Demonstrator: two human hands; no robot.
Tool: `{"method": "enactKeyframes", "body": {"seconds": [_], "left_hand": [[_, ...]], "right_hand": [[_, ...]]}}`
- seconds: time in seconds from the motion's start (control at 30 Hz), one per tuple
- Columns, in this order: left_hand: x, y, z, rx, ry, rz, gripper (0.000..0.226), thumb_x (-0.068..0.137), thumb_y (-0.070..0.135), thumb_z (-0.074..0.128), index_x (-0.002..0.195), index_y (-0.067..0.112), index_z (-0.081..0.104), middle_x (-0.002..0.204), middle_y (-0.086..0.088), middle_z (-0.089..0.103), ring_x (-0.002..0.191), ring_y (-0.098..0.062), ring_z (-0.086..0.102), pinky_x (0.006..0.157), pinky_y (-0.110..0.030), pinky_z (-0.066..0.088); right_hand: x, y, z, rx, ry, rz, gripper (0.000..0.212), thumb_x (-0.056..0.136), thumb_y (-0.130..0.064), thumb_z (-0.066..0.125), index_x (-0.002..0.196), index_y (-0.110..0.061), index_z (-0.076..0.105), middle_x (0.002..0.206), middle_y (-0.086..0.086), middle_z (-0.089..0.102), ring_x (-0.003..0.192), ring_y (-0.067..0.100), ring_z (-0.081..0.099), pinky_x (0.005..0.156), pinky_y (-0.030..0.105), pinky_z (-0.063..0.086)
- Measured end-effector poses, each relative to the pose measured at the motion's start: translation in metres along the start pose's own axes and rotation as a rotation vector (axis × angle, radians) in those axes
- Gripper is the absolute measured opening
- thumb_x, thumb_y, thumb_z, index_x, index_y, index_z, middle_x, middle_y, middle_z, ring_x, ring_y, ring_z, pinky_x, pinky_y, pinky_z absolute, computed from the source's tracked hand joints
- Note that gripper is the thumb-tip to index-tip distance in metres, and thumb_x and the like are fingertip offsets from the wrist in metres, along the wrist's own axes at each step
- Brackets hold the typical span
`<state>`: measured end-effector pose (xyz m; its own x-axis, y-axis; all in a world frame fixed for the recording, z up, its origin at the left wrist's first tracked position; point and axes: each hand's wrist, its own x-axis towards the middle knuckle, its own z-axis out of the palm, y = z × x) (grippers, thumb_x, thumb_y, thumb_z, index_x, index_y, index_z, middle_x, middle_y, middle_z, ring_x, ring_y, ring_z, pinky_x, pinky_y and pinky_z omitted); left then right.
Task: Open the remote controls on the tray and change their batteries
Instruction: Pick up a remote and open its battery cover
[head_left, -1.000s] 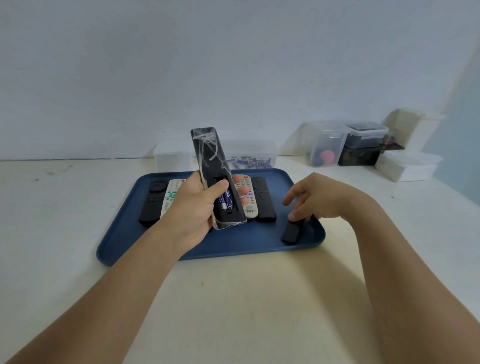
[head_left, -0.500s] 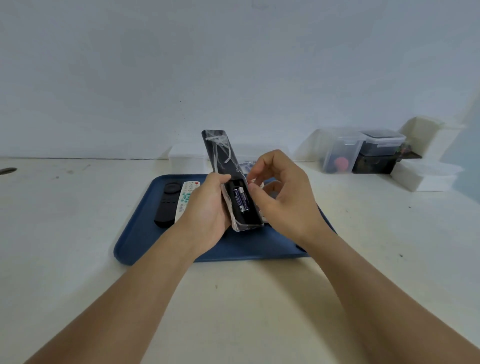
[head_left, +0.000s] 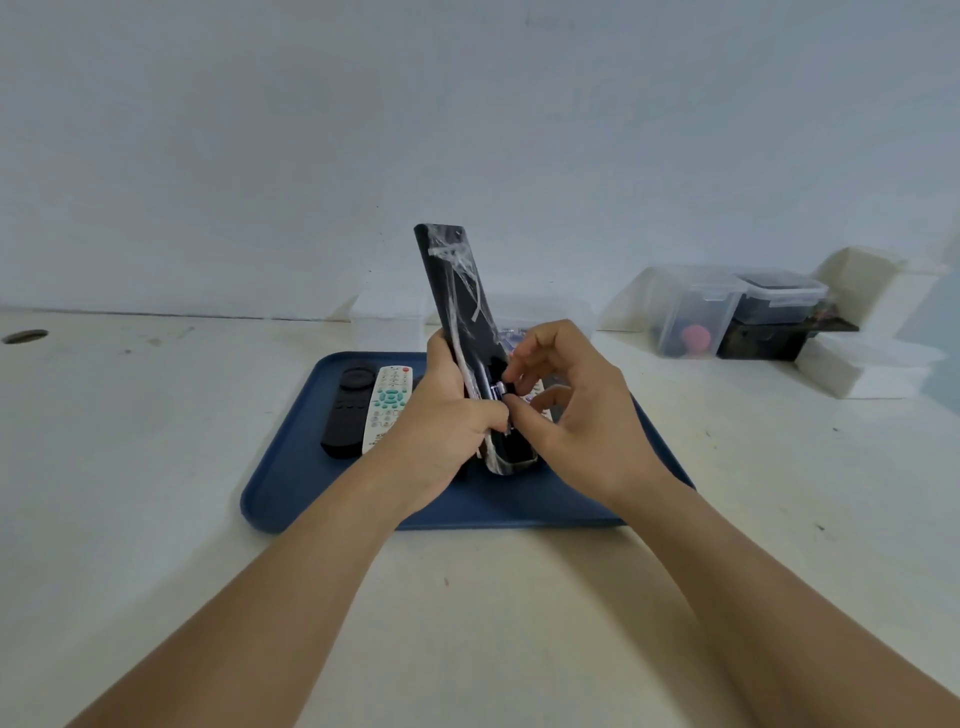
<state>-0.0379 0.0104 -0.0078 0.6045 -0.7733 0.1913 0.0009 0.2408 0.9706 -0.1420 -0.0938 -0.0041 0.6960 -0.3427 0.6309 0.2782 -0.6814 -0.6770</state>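
Note:
My left hand grips a long black remote wrapped in clear plastic, held upright and tilted over the blue tray, back side facing me. Its battery bay is uncovered. My right hand pinches a battery at the bay with thumb and fingertips, one end lifted out. A small black remote and a white remote with teal keys lie at the tray's far left. Other remotes on the tray are mostly hidden behind my hands.
White boxes stand behind the tray against the wall. Clear containers and a dark box sit at the back right, with a white lidded tub beside them. The pale tabletop spreads around the tray.
My right hand left the small cover on the tray's right side, came over to the remote and now pinches a battery in the bay. The remote tipped more upright.

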Motion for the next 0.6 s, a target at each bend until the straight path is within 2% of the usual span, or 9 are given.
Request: {"method": "enactKeyframes", "body": {"seconds": [0.07,0.2,0.33,0.6], "left_hand": [[-0.0001,-0.0008,-0.0007,0.037,0.000,0.013,0.068,0.073,-0.026,0.051,0.122,0.020,0.042,0.105,-0.011,0.061,0.094,-0.022,0.065,0.071,-0.031,0.054],[-0.0008,-0.0017,-0.0014,0.105,-0.006,0.027,0.070,0.062,-0.007,0.057,0.121,0.029,0.043,0.101,-0.007,0.063,0.090,-0.019,0.066,0.074,-0.033,0.052],[-0.0021,-0.0025,-0.0012,0.151,-0.024,0.048,0.070,0.063,-0.006,0.056,0.125,0.024,0.042,0.097,-0.006,0.063,0.085,-0.017,0.066,0.073,-0.032,0.052],[-0.0007,-0.0074,-0.0028,0.136,-0.020,0.034,0.064,0.066,-0.003,0.054,0.123,0.023,0.044,0.103,-0.008,0.065,0.093,-0.019,0.067,0.077,-0.034,0.053]], "right_hand": [[0.0000,-0.0002,0.0005,-0.039,-0.030,-0.023,0.030,0.084,0.004,0.066,0.104,-0.015,0.055,0.090,-0.007,0.063,0.083,0.017,0.061,0.068,0.037,0.055],[0.0008,0.0005,0.0024,-0.084,-0.073,-0.052,0.031,0.085,0.006,0.061,0.108,-0.014,0.056,0.089,-0.006,0.060,0.080,0.016,0.058,0.066,0.035,0.052],[0.0029,0.0035,0.0043,-0.077,-0.086,-0.042,0.031,0.086,0.005,0.059,0.108,-0.016,0.055,0.088,-0.004,0.059,0.078,0.017,0.057,0.066,0.036,0.051],[0.0026,0.0087,0.0065,-0.028,-0.088,-0.051,0.032,0.085,0.010,0.056,0.107,-0.014,0.056,0.085,-0.001,0.058,0.076,0.017,0.055,0.065,0.033,0.050]]}}
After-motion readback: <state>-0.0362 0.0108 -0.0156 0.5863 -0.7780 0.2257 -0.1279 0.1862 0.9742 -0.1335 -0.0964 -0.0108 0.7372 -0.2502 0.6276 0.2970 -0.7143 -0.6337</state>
